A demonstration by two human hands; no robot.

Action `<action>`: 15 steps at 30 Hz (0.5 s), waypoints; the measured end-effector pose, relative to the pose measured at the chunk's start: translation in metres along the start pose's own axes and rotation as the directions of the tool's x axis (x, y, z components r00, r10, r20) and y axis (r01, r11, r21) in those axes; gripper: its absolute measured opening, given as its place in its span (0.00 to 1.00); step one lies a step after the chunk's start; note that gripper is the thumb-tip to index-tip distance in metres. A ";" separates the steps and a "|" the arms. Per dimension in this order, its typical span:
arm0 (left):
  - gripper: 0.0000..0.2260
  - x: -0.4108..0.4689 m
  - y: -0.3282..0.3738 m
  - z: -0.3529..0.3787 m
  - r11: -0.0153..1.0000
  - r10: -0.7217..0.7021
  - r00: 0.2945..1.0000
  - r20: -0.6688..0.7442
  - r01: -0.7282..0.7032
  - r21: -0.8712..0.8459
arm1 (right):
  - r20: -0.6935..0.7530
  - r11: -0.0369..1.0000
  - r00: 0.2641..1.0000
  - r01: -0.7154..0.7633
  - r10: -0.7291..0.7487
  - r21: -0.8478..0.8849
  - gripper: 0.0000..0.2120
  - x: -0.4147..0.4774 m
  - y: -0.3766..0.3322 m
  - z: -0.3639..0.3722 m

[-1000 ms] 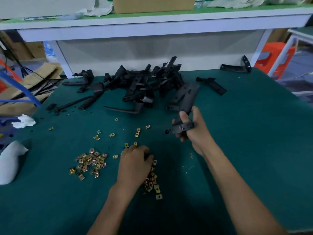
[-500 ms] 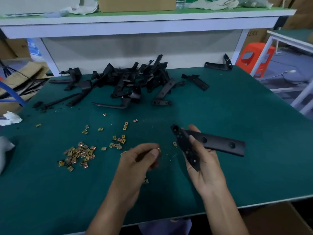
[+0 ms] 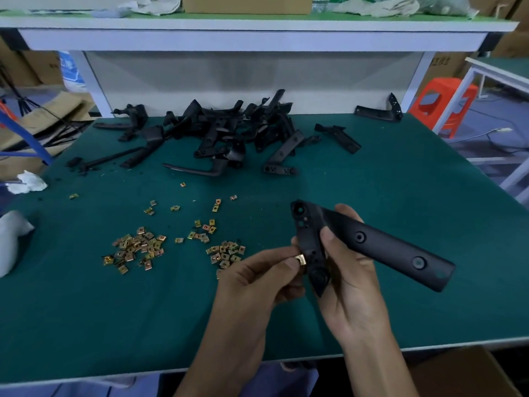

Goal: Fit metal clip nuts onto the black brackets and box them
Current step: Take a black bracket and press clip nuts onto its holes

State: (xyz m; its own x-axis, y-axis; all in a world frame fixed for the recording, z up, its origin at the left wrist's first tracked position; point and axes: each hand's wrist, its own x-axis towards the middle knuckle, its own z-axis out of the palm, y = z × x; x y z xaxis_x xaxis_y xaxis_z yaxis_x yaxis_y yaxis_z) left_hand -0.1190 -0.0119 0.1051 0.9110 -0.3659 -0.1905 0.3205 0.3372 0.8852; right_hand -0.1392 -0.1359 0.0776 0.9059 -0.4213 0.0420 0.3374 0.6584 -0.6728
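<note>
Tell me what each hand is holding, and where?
Right hand grips the black bracket near its bend; left hand pinches a clip nut by one end.

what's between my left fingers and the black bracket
A gold clip nut, pinched by the left hand at the edge of the black bracket the right hand grips; head view.

We have open table [image 3: 415,190] along the right edge and in the near left corner. A bracket pile [image 3: 229,133] bars the far edge. Loose nuts [image 3: 137,247] litter the left middle. Above the near edge, our left hand [image 3: 257,279] with a nut [image 3: 300,259] and right hand [image 3: 352,282] with a bracket [image 3: 386,247] fill the space.
</note>
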 end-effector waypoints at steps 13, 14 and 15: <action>0.13 -0.002 -0.002 0.008 0.999 0.023 0.999 -0.028 -0.024 -0.024 | -0.031 1.000 1.000 0.000 0.001 0.023 0.14 -0.003 0.003 0.003; 0.13 -0.002 -0.002 0.008 0.999 0.030 0.999 -0.017 -0.030 -0.017 | -0.026 1.000 1.000 0.005 -0.005 0.016 0.13 -0.003 0.004 0.003; 0.13 -0.002 -0.002 0.007 0.999 0.035 0.999 -0.010 -0.035 -0.015 | -0.019 1.000 1.000 0.010 -0.010 0.008 0.14 -0.003 0.003 0.004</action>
State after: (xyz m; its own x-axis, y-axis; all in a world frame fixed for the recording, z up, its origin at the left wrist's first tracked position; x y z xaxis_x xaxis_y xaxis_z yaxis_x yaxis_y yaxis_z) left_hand -0.1233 -0.0182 0.1066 0.9242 -0.3450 -0.1640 0.2924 0.3626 0.8849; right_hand -0.1395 -0.1301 0.0780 0.8974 -0.4398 0.0349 0.3488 0.6587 -0.6667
